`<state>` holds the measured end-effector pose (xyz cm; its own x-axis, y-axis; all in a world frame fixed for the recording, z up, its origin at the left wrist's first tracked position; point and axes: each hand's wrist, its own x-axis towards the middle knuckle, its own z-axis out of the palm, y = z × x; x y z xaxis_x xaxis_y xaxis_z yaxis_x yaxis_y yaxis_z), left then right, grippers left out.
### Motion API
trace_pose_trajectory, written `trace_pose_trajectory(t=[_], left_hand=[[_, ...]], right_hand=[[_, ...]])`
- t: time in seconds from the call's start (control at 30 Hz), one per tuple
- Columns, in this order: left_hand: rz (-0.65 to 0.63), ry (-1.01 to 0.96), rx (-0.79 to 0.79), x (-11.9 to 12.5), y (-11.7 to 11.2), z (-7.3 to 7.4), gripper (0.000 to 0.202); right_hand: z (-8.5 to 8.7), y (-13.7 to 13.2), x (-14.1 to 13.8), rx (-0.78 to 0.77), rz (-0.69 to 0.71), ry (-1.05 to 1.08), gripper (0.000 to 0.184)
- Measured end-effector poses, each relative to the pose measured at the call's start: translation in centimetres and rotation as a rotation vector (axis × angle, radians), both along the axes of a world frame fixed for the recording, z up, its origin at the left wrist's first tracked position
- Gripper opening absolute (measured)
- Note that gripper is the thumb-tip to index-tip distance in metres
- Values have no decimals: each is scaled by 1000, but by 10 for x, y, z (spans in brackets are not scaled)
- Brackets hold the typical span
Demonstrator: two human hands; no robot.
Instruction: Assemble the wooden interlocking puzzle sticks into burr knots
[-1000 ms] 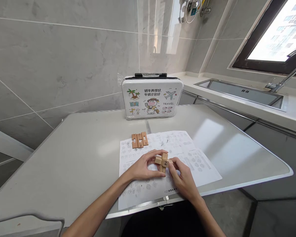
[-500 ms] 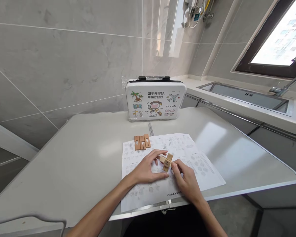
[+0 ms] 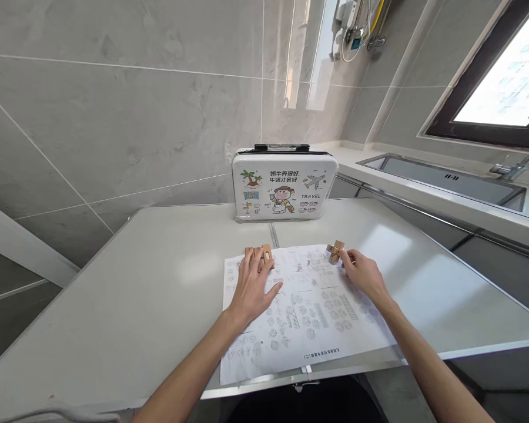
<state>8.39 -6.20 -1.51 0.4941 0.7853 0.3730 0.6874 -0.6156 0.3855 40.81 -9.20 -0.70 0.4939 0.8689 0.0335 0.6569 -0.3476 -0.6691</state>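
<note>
My right hand (image 3: 365, 274) pinches a small cross-shaped wooden puzzle (image 3: 335, 251) at the upper right of the printed sheet. A dark numeral marks one of its faces. Over at the sheet's upper left, my left hand (image 3: 254, 291) lies with its fingers spread on several flat wooden puzzle pieces (image 3: 267, 251). Its fingers cover most of those pieces, and one with a slot shows at the right. Beneath both hands is the white instruction sheet (image 3: 291, 346), printed with small diagrams and text.
A white cartoon case (image 3: 285, 188) with a black handle stands upright at the back of the folding table (image 3: 167, 282), against the tiled wall. To the right is a counter with a sink (image 3: 441, 176) and a tap (image 3: 509, 170).
My right hand has carried the cross-shaped puzzle away to the upper right. My left hand has left the puzzle and moved up-left onto the flat pieces. The view has shifted slightly.
</note>
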Motion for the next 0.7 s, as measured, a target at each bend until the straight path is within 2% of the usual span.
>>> trace_pose_trajectory(t=[0.17, 0.47, 0.7], left_hand=[[53, 33, -5, -1, 3, -9, 59], [28, 18, -91, -4, 4, -15, 59], [-43, 14, -95, -4, 3, -10, 53]], right_hand=[[-5, 13, 11, -93, -66, -61, 44], [-7, 27, 12, -129, -78, -120, 50], [-1, 15, 6, -95, -88, -143, 51]])
